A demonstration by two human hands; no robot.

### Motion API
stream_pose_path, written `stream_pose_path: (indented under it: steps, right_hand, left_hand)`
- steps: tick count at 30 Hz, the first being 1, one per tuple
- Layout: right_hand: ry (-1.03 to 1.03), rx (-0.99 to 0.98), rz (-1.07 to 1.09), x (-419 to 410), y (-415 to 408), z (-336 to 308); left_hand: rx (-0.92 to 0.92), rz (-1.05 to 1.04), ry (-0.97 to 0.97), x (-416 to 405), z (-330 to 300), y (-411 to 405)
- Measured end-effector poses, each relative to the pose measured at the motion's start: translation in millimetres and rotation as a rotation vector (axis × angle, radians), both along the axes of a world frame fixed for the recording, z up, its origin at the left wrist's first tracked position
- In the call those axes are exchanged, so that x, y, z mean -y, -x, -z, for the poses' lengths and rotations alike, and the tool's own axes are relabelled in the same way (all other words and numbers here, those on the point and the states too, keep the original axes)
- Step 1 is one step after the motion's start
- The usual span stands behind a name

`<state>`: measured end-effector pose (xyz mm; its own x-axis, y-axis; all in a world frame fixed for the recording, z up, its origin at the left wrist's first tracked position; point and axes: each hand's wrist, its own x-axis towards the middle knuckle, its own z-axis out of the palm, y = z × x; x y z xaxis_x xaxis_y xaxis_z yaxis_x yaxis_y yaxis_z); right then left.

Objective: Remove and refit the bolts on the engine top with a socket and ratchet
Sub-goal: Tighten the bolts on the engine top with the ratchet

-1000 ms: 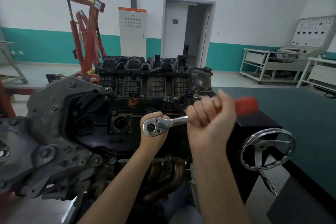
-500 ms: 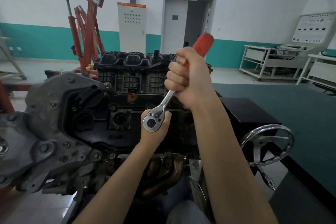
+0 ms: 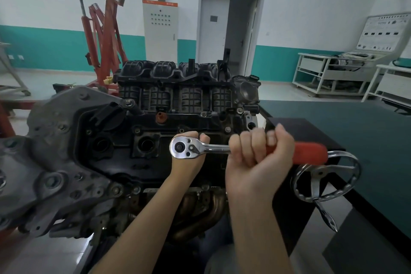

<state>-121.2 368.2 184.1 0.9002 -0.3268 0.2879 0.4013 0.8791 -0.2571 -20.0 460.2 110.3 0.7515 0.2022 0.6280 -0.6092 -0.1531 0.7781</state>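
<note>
Engine (image 3: 142, 162) on a black stand (image 3: 311, 140), on a pale tiled floor (image 3: 44, 251).

The black stand carries the engine at its left side; a chrome handwheel (image 3: 325, 177) sticks out from the stand's near face, to the right of the engine. Just right of the stand a dark green mat (image 3: 367, 131) covers the floor. Farther back on the floor stand a red engine crane (image 3: 100, 35) at left, a grey cabinet (image 3: 160, 31) against the wall, and white metal racks (image 3: 329, 73) at right, well apart from the stand.
</note>
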Motion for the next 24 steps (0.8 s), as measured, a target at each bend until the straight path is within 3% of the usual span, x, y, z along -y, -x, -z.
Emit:
stream_pose_path:
  steps: [6,9,11,14,16,19,24]
  right_hand:
    - [0.394,0.019,-0.309,8.1,-39.3,-55.5]
    - [0.527,0.009,-0.420,0.1,-49.3,-70.6]
    - [0.495,0.013,-0.379,-1.4,-46.9,-68.6]
    - [0.263,-0.005,-0.203,1.7,-31.1,-46.8]
    - [0.067,-0.029,-0.074,1.2,-14.1,-25.3]
    - [-0.130,-0.055,0.032,-4.8,6.1,2.7]
    - [-0.047,-0.026,-0.016,1.4,-0.4,-2.8]
  left_hand:
    - [-0.134,-0.031,0.036,3.2,3.8,-1.6]
    - [-0.016,-0.091,-0.034,3.1,1.3,0.2]
    - [-0.038,-0.077,-0.039,1.2,2.4,1.4]
    - [-0.171,0.001,0.031,1.4,0.8,5.5]
    - [-0.035,0.004,0.040,1.0,0.8,2.7]
    - [-0.012,0.003,0.019,3.4,-2.2,4.6]
    - [0.011,-0.029,0.002,2.5,-1.4,2.8]
